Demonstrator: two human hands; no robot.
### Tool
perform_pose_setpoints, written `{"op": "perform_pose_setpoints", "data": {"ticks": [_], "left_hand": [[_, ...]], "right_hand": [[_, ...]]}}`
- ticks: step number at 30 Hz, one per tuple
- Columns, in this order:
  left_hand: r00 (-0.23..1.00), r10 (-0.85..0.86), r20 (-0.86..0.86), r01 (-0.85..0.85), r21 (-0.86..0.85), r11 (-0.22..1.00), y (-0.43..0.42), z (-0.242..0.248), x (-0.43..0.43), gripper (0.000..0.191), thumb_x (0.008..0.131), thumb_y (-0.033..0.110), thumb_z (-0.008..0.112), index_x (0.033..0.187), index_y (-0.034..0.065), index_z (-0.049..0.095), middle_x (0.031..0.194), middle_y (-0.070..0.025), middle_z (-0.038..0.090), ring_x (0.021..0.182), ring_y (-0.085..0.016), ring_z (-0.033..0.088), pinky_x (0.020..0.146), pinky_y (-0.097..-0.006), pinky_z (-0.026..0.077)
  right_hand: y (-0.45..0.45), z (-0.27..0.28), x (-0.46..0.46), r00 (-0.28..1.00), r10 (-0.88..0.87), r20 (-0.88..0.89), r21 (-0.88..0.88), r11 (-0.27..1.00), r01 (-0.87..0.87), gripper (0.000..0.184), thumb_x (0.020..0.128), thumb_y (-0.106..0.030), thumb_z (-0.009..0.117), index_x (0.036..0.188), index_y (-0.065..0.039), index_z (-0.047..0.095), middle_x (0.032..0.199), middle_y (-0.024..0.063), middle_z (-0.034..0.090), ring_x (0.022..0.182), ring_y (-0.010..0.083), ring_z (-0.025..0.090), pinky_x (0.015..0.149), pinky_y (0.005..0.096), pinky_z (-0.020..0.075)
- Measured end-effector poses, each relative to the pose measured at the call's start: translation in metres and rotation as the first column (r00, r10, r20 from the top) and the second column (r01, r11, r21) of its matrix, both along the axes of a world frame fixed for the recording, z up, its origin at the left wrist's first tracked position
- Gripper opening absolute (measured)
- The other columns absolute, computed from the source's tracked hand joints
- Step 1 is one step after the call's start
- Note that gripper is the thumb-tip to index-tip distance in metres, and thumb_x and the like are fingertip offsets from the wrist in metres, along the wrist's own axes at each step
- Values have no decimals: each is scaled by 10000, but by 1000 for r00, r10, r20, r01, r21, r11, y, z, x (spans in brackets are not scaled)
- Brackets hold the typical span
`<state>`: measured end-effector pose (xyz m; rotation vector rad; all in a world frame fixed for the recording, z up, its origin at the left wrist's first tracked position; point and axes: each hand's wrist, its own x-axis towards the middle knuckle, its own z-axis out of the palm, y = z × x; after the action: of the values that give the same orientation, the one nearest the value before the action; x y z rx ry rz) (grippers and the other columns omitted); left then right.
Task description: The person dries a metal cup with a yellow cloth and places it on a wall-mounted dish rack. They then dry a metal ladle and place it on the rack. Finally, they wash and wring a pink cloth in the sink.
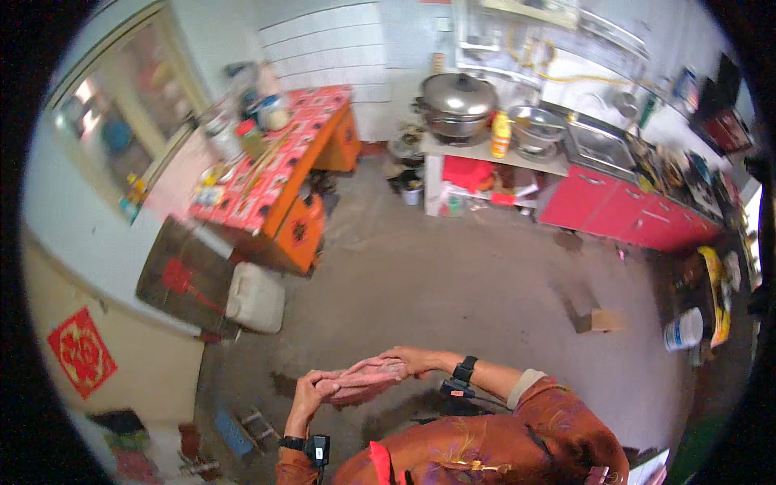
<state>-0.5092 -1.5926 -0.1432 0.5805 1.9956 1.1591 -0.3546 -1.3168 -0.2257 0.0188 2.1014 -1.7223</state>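
A pink cloth [365, 381], folded and bunched, stretches between my two hands in front of my body. My left hand [314, 391] grips its left end, with the thumb on top. At the other end, my right hand [414, 362] has its fingers closed on the cloth. Both hands are held above the bare floor [424, 291], apart from any furniture. Each wrist wears a black strap with a small dark device attached. Folds of the cloth hide some of the fingers.
To the left stands an orange table [297, 233] with a red patterned cover, and a white plastic jug [257, 297] beside it. A large steel steamer pot [459, 103], a yellow bottle [501, 134] and a sink [600, 145] are along the far counter. A white bucket [684, 330] sits at right.
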Motion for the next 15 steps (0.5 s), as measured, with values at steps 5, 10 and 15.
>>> {"op": "perform_pose_setpoints", "data": {"ticks": [5, 10, 15], "left_hand": [[971, -235, 48, 235, 9, 972, 187, -2, 7, 347, 781, 156, 774, 1064, -18, 675, 993, -69, 691, 901, -143, 627, 798, -311, 516], [829, -546, -122, 550, 3, 835, 314, -29, 16, 501, 732, 207, 809, 1138, -19, 625, 953, -109, 697, 871, -218, 652, 785, -323, 528], [880, -436, -190, 449, 29, 893, 427, -27, -3, 391, 796, 205, 760, 1094, -10, 629, 902, -60, 671, 832, -168, 629, 731, -330, 523]], "right_hand": [[137, 0, 89, 950, -312, 29, -245, 919, 310, 684, 781, -252, 770, 1382, -86, 490, 1355, 96, 556, 1202, 225, 537, 1002, 368, 453], [220, 48, 137, 749, -640, 172, -141, 737, 662, 723, 806, -173, 754, 1433, -78, 405, 1309, 122, 581, 893, 145, 651, 479, 230, 502], [300, 108, 126, 526, -817, 235, -606, 299, 737, 800, 777, -54, 766, 1455, -41, 343, 1365, 145, 509, 1231, 221, 519, 997, 344, 480]]}}
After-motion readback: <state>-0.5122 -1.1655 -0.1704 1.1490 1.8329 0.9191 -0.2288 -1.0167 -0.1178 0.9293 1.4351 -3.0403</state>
